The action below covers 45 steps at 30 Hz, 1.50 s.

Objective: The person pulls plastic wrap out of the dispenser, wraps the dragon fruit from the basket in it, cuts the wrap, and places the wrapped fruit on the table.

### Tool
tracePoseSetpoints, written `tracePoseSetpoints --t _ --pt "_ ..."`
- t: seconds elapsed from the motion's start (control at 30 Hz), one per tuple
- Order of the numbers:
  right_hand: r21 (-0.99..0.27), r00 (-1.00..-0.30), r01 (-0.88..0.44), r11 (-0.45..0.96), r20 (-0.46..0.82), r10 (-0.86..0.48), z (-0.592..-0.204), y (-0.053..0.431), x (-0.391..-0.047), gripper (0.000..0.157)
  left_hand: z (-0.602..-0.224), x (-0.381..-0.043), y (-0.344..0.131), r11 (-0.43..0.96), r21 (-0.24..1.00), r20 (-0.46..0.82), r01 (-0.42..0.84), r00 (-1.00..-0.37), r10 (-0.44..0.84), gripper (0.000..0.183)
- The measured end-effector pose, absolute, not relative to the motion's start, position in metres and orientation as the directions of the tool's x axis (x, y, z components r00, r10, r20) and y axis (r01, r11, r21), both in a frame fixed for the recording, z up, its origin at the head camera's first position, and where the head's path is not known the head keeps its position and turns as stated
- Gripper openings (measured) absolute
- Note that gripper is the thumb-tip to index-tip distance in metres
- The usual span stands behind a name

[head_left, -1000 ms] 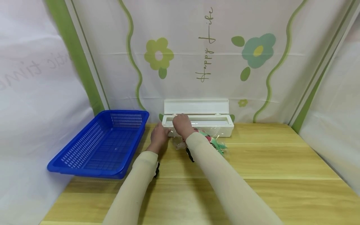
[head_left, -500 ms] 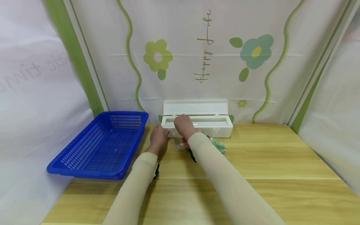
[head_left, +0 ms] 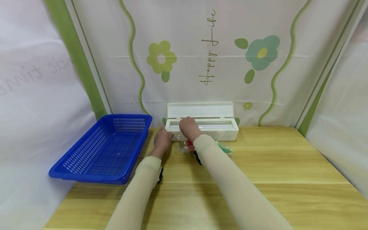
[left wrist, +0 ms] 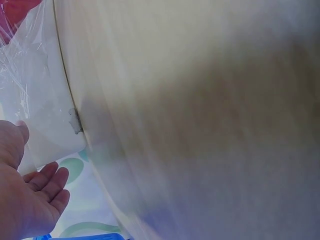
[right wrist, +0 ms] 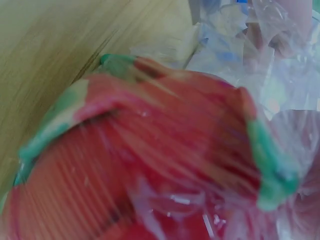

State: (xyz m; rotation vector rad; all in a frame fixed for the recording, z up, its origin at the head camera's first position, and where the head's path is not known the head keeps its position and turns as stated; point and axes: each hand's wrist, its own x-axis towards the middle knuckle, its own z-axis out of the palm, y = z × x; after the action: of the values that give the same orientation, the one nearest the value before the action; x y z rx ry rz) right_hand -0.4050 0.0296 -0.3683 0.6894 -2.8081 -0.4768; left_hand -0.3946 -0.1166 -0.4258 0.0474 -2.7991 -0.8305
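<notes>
The wrapped item [right wrist: 200,130], red with green tips, sits on the desk [head_left: 287,166] against or just before the front of the white box [head_left: 228,135], partly hidden under the right sleeve. Clear film [left wrist: 25,65] runs from it over the box front.

Left hand [head_left: 163,139]: thumb on the front face, fingers along the left end, part spread, gripping the corner. Right hand [head_left: 189,128]: bent over the box's top near the left end; what its fingers hold, if anything, cannot be told.

Handling: the film is likely light, slippery and clinging; take it by a flat edge. The item is probably light; support it from beneath, clear of its tips. The box appears stiff; brace its ends.

Surroundings: the raised lid [head_left: 199,110] stands behind; the blue basket [head_left: 86,176], at left, limits elbow room
</notes>
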Motion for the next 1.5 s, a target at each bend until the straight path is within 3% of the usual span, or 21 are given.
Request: tracePoseSetpoints --t 0.5,0.93,1.5 --pt "0.244 -0.897 -0.421 0.873 0.026 -0.44 -0.354 0.049 -0.405 0.015 -0.424 -0.395 -0.114 0.848 0.529 0.215 0.038 -0.972 -0.091 0.044" --pt "0.012 -0.9 -0.434 0.901 -0.048 -0.433 -0.345 0.074 -0.403 0.025 -0.429 -0.396 -0.116 0.837 0.546 0.198 0.041 -0.977 -0.082 0.041" --pt "0.016 -0.896 -0.441 0.897 -0.075 -0.439 -0.344 0.111 -0.403 0.026 -0.43 -0.395 -0.116 0.835 0.549 0.228 0.045 -0.969 -0.098 0.044"
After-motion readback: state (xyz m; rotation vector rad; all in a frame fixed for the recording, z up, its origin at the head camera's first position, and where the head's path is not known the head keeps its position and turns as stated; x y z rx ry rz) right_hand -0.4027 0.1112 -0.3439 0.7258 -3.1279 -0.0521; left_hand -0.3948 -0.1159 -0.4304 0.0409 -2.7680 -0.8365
